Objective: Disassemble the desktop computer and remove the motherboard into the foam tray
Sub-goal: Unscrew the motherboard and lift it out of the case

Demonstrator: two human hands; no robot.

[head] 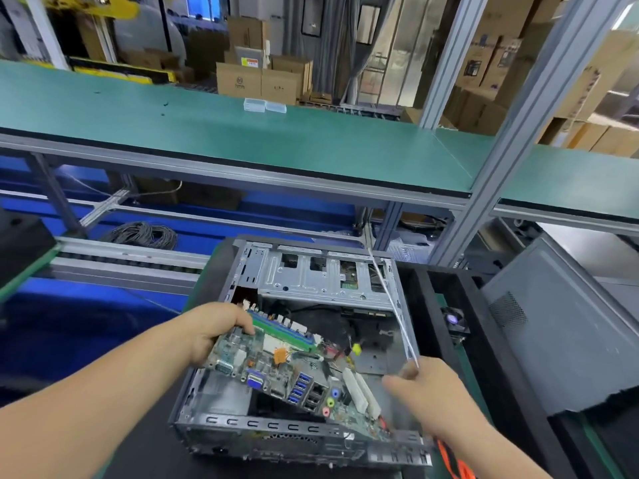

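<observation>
The left hand (214, 331) grips the far corner of the green printed-circuit motherboard (294, 371), tilted above the open grey sheet-metal computer case (311, 278). The right hand (428, 385), blurred, hovers beside its near corner; grip indeterminate.

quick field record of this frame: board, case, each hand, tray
board: green motherboard with blue ports, tilted, lifted partly above the case
case: open grey metal desktop case, lying on its side on the bench
left hand: left hand grips the board's far left edge
right hand: right hand near the case's right rim, fingers blurred; grasp cannot be told
tray: black foam tray right of the case; board not yet in it
</observation>
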